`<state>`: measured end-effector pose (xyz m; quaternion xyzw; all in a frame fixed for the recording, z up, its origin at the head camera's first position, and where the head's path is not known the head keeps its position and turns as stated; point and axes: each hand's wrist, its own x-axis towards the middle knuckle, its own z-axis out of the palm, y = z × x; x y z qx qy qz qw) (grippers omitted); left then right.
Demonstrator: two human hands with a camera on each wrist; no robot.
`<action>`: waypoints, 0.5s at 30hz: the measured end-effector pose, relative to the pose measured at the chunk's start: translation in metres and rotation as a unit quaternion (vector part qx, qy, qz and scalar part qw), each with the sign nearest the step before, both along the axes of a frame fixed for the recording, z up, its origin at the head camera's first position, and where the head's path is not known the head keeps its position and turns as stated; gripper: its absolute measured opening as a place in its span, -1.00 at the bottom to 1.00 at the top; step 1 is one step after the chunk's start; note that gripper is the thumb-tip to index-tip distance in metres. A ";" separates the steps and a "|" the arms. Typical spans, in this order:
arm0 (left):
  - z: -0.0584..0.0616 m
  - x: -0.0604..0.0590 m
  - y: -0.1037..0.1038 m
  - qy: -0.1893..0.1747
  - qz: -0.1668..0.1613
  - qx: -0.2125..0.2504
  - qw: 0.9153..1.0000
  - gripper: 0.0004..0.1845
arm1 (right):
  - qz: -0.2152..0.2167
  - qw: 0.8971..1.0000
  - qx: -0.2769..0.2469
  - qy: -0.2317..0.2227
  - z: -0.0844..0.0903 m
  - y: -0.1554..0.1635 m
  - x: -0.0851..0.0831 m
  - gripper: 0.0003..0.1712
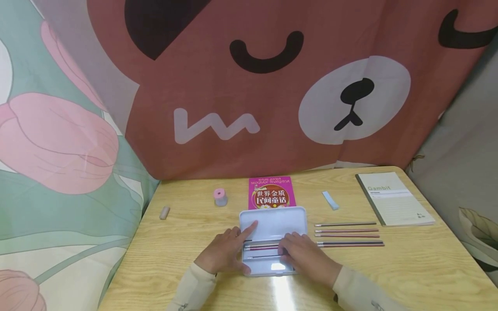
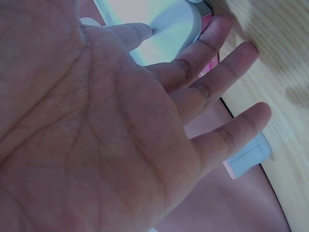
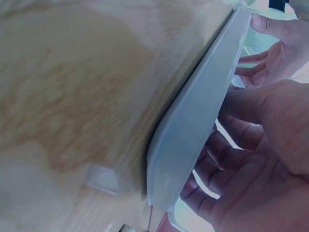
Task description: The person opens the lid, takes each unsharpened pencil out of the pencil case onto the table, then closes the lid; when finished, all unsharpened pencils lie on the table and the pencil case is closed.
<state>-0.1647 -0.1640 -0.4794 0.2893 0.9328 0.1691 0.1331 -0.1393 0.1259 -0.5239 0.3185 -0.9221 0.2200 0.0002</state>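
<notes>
- The pale blue pencil case (image 1: 272, 224) lies open at the near middle of the wooden tabletop (image 1: 408, 259), lid raised at its 12 o'clock side, a few pencils lying in its tray.
- The left hand (image 1: 225, 252) rests at the case's 9 o'clock edge, grip wide and holding nothing, forefinger stretched up against the lid.
- The right hand (image 1: 307, 257) lies flat over the tray's 3 o'clock half, fingers relaxed, nothing grasped.
- Loose pencils (image 1: 348, 235) lie in a row at 3 o'clock of the case.
- A pink book (image 1: 271, 192) sits at 12 o'clock, partly under the lid.
</notes>
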 end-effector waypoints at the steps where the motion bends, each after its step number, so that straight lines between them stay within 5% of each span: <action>1: 0.000 0.000 0.000 0.000 0.000 0.000 1.000 0.39 | -0.001 1.000 0.000 0.000 0.000 0.000 0.000 -0.90; 15: -0.001 -0.001 0.001 -0.002 0.003 -0.012 1.000 0.37 | -0.005 1.000 -0.005 -0.029 0.004 -0.001 0.001 -0.89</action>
